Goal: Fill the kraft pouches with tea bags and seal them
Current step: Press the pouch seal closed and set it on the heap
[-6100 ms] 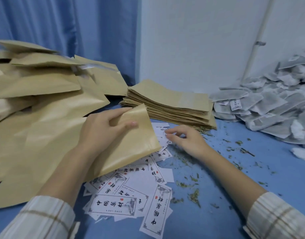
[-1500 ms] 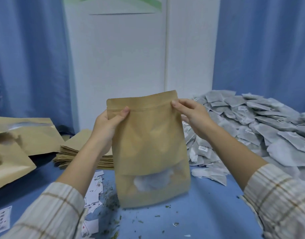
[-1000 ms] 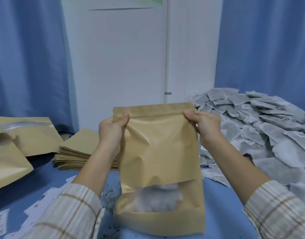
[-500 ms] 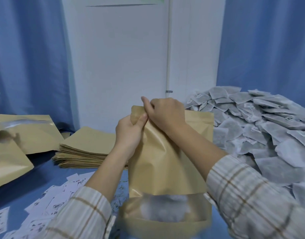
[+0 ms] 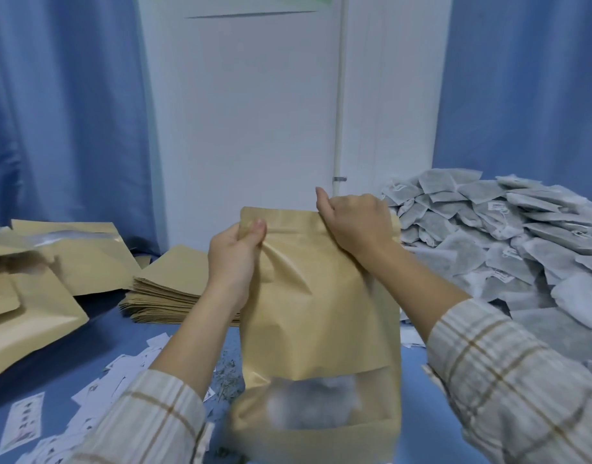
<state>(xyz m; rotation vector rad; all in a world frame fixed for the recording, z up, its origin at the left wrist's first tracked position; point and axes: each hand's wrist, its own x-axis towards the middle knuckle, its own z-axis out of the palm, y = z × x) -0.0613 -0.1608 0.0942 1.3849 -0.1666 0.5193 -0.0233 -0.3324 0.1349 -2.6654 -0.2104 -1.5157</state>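
Head view: one frame, looking forward and down over a blue table [image 5: 87, 356].
Pouch in hand: a kraft pouch [image 5: 318, 296] stands upright at frame centre, base at 6 o'clock and blurred, top strip at 12 o'clock.
Pouch contents: pale tea bags show through the clear window [image 5: 313, 405] near the base; the count cannot be told.
Left hand [image 5: 236, 259]: thumb and fingers pinch the top strip at the pouch's 10 o'clock corner.
Right hand [image 5: 353, 221]: fingers are curled over and clamped on the top strip toward the 1 o'clock corner.
Step in hand: judged to be pressing the top closure shut, with filling of this pouch apparently done.
Seal state: whether the strip is closed along its full width cannot be told.
Finished work: several bulging pouches [image 5: 36, 279] lie at 9 o'clock, apparently already filled.
Remaining stock: a stack of flat pouches [image 5: 174, 289] lies at 10 o'clock just behind the left hand; a large heap of tea bags [image 5: 508, 242] rises at 3 o'clock.
Remaining work: judged substantial, given both supplies.
Other items: printed paper slips [image 5: 26, 420] and loose tea crumbs lie at 7 o'clock.
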